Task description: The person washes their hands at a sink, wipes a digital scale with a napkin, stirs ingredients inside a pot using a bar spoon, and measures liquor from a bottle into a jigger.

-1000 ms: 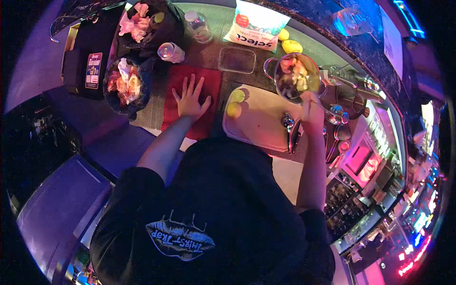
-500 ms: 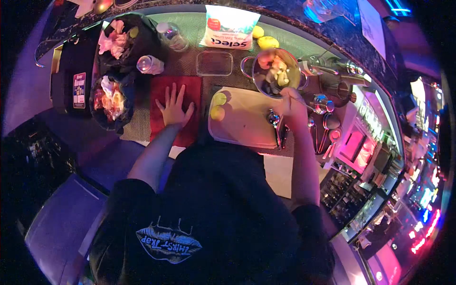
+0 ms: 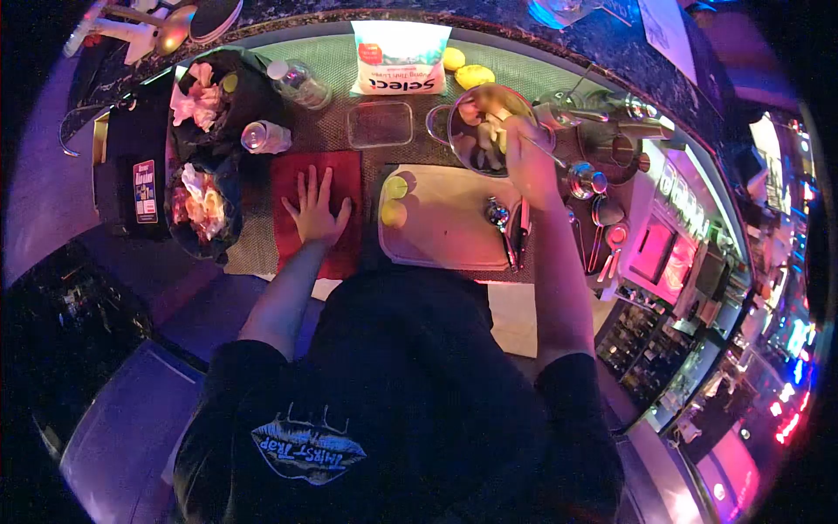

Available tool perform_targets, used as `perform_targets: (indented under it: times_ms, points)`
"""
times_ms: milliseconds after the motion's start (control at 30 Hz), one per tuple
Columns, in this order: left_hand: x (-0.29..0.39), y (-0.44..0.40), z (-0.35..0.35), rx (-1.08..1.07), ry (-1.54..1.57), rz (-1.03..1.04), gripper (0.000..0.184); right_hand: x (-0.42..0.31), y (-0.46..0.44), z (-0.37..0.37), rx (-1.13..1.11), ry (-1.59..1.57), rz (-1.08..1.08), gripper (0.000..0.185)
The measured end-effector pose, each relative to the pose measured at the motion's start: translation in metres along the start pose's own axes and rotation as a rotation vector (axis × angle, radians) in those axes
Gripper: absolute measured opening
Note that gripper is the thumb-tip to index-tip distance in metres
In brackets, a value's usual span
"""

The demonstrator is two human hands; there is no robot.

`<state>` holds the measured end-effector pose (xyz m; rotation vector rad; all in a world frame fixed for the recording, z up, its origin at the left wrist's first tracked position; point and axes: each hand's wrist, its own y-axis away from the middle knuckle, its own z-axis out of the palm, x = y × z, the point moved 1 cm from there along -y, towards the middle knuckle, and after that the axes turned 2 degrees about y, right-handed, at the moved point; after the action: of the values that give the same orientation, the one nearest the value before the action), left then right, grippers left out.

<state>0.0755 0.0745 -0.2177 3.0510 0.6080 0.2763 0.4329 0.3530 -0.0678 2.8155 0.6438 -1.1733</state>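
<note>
My left hand (image 3: 316, 214) lies flat with spread fingers on a red cloth (image 3: 288, 175). Over the right side of a metal pot (image 3: 456, 144) is my right hand (image 3: 531, 166), fingers curled and pointing down into it. Whatever those fingers hold is blurred and hard to make out. Inside the pot are pale and reddish cut pieces (image 3: 487, 135), perhaps fruit. In front of the pot lies a cutting board (image 3: 445, 214) with two yellow-green citrus pieces (image 3: 395, 187) at its left end. A metal tool (image 3: 497, 215) and a knife (image 3: 524, 229) rest at its right end, beside my right forearm.
Behind the board are a clear shallow container (image 3: 380, 125), a white Select bag (image 3: 401, 57) and two lemons (image 3: 474, 76). A bottle (image 3: 298, 83), a jar (image 3: 265, 137) and black-lined bins (image 3: 205, 205) stand left. Metal barware (image 3: 587, 180) and spoons (image 3: 611, 236) crowd the right.
My right hand has moved forward from the pot's near edge to over its contents. My left hand stays spread on the cloth. The whole view has shifted slightly.
</note>
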Motion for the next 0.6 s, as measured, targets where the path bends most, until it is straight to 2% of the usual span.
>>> perform_targets:
  times_ms: [133, 300, 433, 600]
  points:
    - [-0.003, -0.002, -0.008, -0.004, -0.026, -0.022, 0.092, 0.008, -0.011, 0.025, -0.073, 0.116, -0.055, 0.018]
    - [0.003, -0.002, -0.007, -0.031, 0.003, -0.03, 0.092, -0.005, -0.013, 0.018, -0.076, 0.129, 0.077, 0.015]
    - [0.001, -0.002, -0.008, -0.021, 0.003, -0.026, 0.093, -0.023, -0.01, 0.01, 0.116, 0.062, -0.071, 0.012]
    - [0.0, -0.002, -0.005, -0.032, 0.017, -0.036, 0.093, 0.015, -0.001, 0.011, 0.148, 0.163, -0.193, 0.01]
